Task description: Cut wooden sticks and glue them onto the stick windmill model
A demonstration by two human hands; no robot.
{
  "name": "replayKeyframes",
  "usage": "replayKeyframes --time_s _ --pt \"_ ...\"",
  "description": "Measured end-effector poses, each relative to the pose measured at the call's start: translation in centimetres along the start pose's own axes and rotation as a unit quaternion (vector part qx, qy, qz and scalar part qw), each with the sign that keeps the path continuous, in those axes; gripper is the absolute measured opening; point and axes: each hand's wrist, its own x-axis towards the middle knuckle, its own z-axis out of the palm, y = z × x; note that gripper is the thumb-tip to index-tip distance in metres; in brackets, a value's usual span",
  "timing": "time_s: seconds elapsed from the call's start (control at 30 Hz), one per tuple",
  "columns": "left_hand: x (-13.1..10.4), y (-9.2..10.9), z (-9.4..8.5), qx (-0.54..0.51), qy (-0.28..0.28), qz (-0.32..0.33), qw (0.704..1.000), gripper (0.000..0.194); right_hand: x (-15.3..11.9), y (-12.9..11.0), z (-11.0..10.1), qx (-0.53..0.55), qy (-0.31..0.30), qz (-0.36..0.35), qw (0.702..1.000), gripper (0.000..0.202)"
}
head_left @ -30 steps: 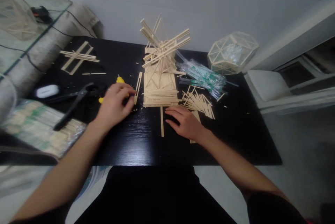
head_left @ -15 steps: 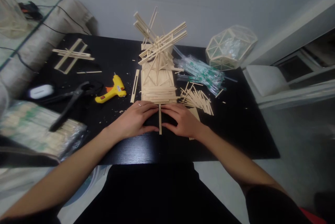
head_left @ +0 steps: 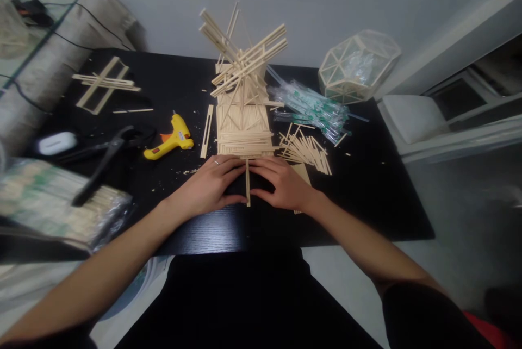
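Narrow wooden sticks lie side by side in a short strip on the black table, pointing toward me. My left hand presses the strip from the left with fingertips and thumb. From the right, my right hand pinches the same strip, so both hands squeeze it between them. The far end is partly hidden by my fingers. Just beyond my hands stands a windmill model of wooden sticks with crossed blades, on a slatted base with loose sticks lying across its front.
Left are a yellow glue gun, black pliers, a white case, a stick cross frame and bagged sticks. Right are cut sticks, a slatted panel, plastic-wrapped glue sticks and a geometric stick frame.
The whole view has shifted slightly, with the table's things appearing a little farther left and higher. Both hands keep the same hold on the stick strip.
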Motion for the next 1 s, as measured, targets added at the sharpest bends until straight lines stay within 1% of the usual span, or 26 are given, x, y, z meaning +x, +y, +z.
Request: replayKeyframes --time_s 0.23,0.5,0.73,1.0 --pt "-0.01 0.45 0.09 -0.003 -0.004 -0.008 1.000 0.069 0.00 -0.06 0.11 0.007 -0.002 0.003 1.000 0.052" --pt "-0.10 0.29 0.43 -0.024 0.002 -0.019 1.000 0.067 0.04 0.05 0.17 0.021 -0.005 0.007 1.000 0.052" --pt "-0.12 0.37 0.39 0.002 -0.006 -0.010 1.000 0.065 -0.03 0.12 0.28 0.009 -0.004 0.009 1.000 0.050" --pt "-0.08 0.39 0.28 -0.002 -0.009 -0.012 1.000 0.064 0.07 0.02 0.25 0.008 -0.001 0.010 1.000 0.048"
